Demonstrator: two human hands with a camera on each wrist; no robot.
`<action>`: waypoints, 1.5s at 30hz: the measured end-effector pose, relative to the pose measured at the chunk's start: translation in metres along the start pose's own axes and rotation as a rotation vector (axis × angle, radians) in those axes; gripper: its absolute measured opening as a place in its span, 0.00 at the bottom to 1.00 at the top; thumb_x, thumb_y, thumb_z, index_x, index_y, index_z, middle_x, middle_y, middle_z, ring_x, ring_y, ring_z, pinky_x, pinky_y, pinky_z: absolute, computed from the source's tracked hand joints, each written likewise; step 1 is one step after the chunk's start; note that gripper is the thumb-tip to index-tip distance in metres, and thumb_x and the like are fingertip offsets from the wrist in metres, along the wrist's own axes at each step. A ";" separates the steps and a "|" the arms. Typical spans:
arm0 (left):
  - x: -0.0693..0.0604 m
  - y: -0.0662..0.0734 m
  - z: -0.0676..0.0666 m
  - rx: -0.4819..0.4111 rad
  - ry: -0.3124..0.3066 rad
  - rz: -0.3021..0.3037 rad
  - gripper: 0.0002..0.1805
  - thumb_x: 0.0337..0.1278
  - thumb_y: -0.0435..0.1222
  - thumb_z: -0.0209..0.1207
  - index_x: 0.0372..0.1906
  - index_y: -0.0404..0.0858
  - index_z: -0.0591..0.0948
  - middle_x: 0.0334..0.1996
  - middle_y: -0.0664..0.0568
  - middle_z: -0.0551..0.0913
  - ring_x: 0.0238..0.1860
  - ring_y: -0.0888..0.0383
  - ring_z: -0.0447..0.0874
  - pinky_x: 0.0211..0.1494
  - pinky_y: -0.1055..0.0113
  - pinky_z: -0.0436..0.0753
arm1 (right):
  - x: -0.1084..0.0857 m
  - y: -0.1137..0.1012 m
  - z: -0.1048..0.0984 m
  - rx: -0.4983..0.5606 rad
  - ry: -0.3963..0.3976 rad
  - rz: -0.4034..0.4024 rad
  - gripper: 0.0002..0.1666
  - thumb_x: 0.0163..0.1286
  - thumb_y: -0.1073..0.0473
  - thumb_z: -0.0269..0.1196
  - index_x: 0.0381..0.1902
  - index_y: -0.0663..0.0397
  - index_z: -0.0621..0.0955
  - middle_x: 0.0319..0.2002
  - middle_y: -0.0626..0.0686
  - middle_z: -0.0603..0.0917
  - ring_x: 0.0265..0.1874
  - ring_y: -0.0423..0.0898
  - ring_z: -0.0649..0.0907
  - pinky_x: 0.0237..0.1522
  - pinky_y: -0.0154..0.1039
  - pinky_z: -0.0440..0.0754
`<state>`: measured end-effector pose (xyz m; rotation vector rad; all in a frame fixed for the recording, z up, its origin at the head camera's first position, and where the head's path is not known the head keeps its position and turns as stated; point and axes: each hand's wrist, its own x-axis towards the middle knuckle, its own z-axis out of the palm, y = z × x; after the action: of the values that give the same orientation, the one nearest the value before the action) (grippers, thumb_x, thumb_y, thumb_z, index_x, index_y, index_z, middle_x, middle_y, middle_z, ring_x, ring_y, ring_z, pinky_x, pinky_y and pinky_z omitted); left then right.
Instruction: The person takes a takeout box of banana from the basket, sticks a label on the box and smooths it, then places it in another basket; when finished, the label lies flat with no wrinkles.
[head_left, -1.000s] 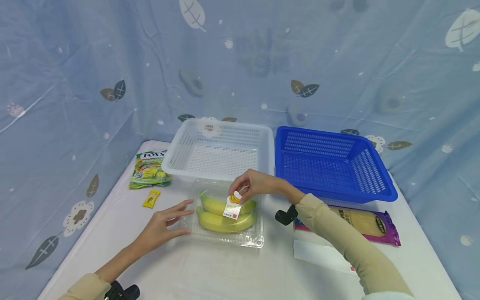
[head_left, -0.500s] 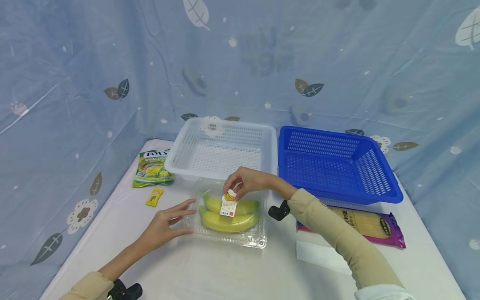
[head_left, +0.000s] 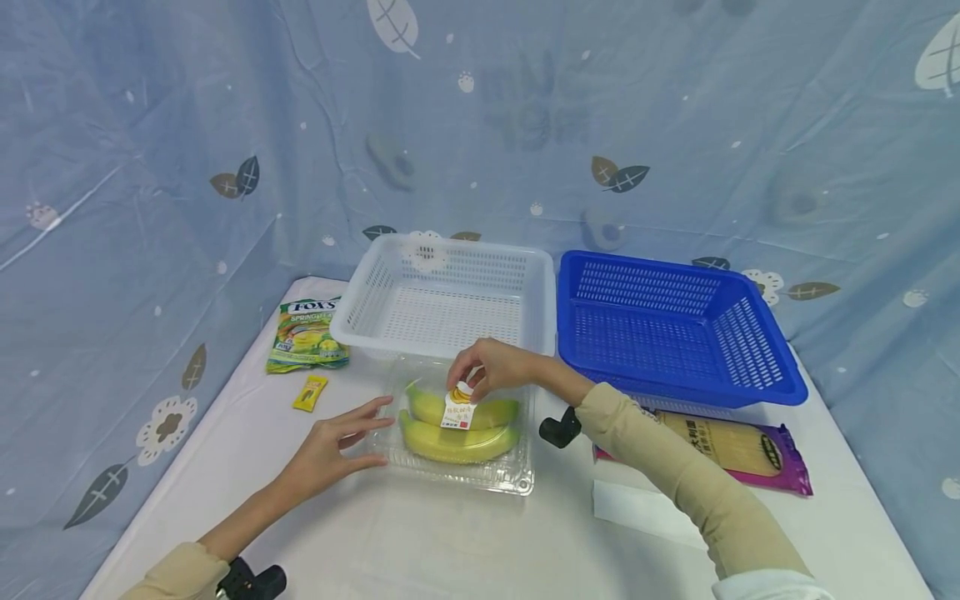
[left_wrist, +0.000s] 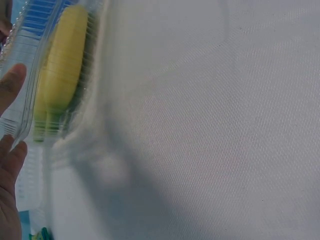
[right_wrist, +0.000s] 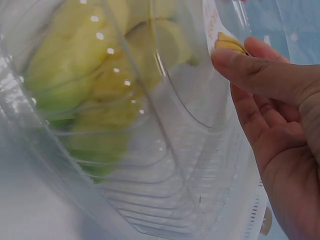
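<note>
A clear plastic clamshell box point(head_left: 498, 481) with two bananas point(head_left: 459, 446) inside lies on the white table in the head view. My right hand point(head_left: 497, 367) pinches the top of a white label with a banana picture point(head_left: 457, 414) between thumb and fingers, over the lid. In the right wrist view the label point(right_wrist: 212, 25) stands against the lid; whether it is stuck down I cannot tell. My left hand point(head_left: 330, 446) rests its extended fingers and thumb against the box's left side. In the left wrist view its fingertips point(left_wrist: 14, 82) touch the box edge.
Behind the box stand a white basket point(head_left: 352, 337) and a blue basket point(head_left: 675, 387). To the left lie a Fox's candy bag point(head_left: 303, 337) and a small yellow packet point(head_left: 310, 392). A noodle packet point(head_left: 738, 450) and a white paper strip point(head_left: 637, 507) lie right, partly behind the right arm.
The right hand has shifted slightly left with the label, which has turned from slanted to nearly straight and now lies closer to the lid. The left hand stays at the box's side.
</note>
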<state>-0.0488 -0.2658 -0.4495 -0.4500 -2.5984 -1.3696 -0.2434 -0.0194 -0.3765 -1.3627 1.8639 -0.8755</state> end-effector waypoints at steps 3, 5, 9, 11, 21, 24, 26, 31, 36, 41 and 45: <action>0.000 0.000 0.000 0.001 -0.001 0.000 0.29 0.40 0.36 0.73 0.54 0.34 0.81 0.66 0.45 0.70 0.65 0.40 0.66 0.52 0.58 0.80 | -0.001 -0.001 0.003 -0.056 0.006 -0.014 0.18 0.52 0.79 0.68 0.41 0.64 0.85 0.45 0.55 0.85 0.45 0.44 0.81 0.48 0.33 0.81; 0.001 -0.001 0.000 0.000 -0.002 0.005 0.29 0.41 0.37 0.73 0.54 0.34 0.81 0.66 0.44 0.70 0.65 0.40 0.66 0.52 0.58 0.80 | -0.003 0.000 0.005 -0.120 0.022 -0.040 0.18 0.52 0.78 0.69 0.42 0.63 0.84 0.46 0.55 0.84 0.48 0.45 0.81 0.50 0.32 0.80; 0.001 -0.002 0.000 0.005 -0.001 0.018 0.29 0.41 0.37 0.73 0.54 0.34 0.81 0.66 0.44 0.70 0.65 0.40 0.66 0.51 0.58 0.80 | -0.008 0.003 0.011 -0.198 0.144 -0.099 0.18 0.52 0.77 0.69 0.42 0.63 0.84 0.48 0.57 0.84 0.52 0.49 0.80 0.52 0.34 0.79; 0.001 -0.003 0.001 0.004 0.000 0.019 0.29 0.41 0.37 0.73 0.54 0.34 0.81 0.66 0.44 0.70 0.65 0.39 0.66 0.51 0.59 0.80 | -0.011 0.004 0.015 -0.153 0.234 -0.107 0.17 0.53 0.78 0.67 0.42 0.65 0.83 0.48 0.58 0.83 0.51 0.51 0.81 0.52 0.35 0.80; 0.001 -0.005 0.002 -0.003 -0.002 0.034 0.29 0.41 0.36 0.73 0.54 0.33 0.81 0.66 0.43 0.69 0.64 0.38 0.66 0.51 0.57 0.80 | -0.023 0.004 0.039 0.321 0.338 0.021 0.13 0.64 0.75 0.61 0.46 0.76 0.79 0.44 0.67 0.84 0.46 0.55 0.84 0.49 0.38 0.82; 0.001 -0.006 0.003 -0.001 -0.003 0.043 0.29 0.41 0.36 0.73 0.54 0.33 0.81 0.66 0.44 0.70 0.64 0.39 0.66 0.51 0.58 0.80 | -0.024 0.003 0.042 0.336 0.410 0.058 0.13 0.66 0.73 0.60 0.48 0.74 0.79 0.47 0.67 0.83 0.48 0.55 0.83 0.49 0.37 0.81; 0.001 -0.006 0.003 -0.002 0.001 0.038 0.29 0.41 0.37 0.73 0.54 0.34 0.81 0.67 0.45 0.70 0.65 0.42 0.66 0.51 0.59 0.81 | -0.024 0.002 0.044 0.382 0.473 0.079 0.14 0.66 0.73 0.59 0.49 0.74 0.79 0.48 0.68 0.82 0.50 0.56 0.82 0.51 0.37 0.81; 0.000 -0.004 0.001 0.007 0.009 0.022 0.29 0.39 0.36 0.74 0.53 0.34 0.81 0.67 0.47 0.69 0.66 0.48 0.66 0.51 0.62 0.80 | -0.023 -0.001 0.053 0.475 0.551 0.103 0.14 0.66 0.73 0.59 0.49 0.73 0.79 0.49 0.65 0.82 0.50 0.54 0.82 0.52 0.38 0.80; 0.000 -0.005 0.000 -0.003 0.016 0.046 0.29 0.40 0.35 0.73 0.53 0.32 0.81 0.66 0.43 0.70 0.64 0.42 0.67 0.50 0.59 0.81 | -0.021 -0.004 0.058 0.491 0.524 0.134 0.13 0.67 0.73 0.58 0.49 0.73 0.79 0.49 0.66 0.82 0.48 0.53 0.83 0.51 0.38 0.81; 0.001 -0.005 0.002 -0.005 0.013 0.048 0.29 0.40 0.35 0.73 0.53 0.32 0.81 0.66 0.42 0.70 0.63 0.39 0.67 0.50 0.58 0.81 | -0.021 -0.006 0.059 0.486 0.595 0.141 0.13 0.67 0.73 0.58 0.49 0.73 0.78 0.51 0.66 0.81 0.53 0.57 0.80 0.53 0.36 0.80; 0.001 -0.005 0.001 0.007 0.014 0.032 0.29 0.39 0.36 0.74 0.53 0.33 0.82 0.66 0.44 0.70 0.64 0.41 0.67 0.50 0.60 0.81 | -0.022 -0.009 0.059 0.528 0.623 0.159 0.14 0.67 0.72 0.58 0.49 0.72 0.79 0.51 0.64 0.82 0.52 0.55 0.81 0.53 0.38 0.80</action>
<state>-0.0511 -0.2674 -0.4533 -0.4776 -2.5728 -1.3482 -0.1852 -0.0082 -0.3998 -0.6432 1.9268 -1.6955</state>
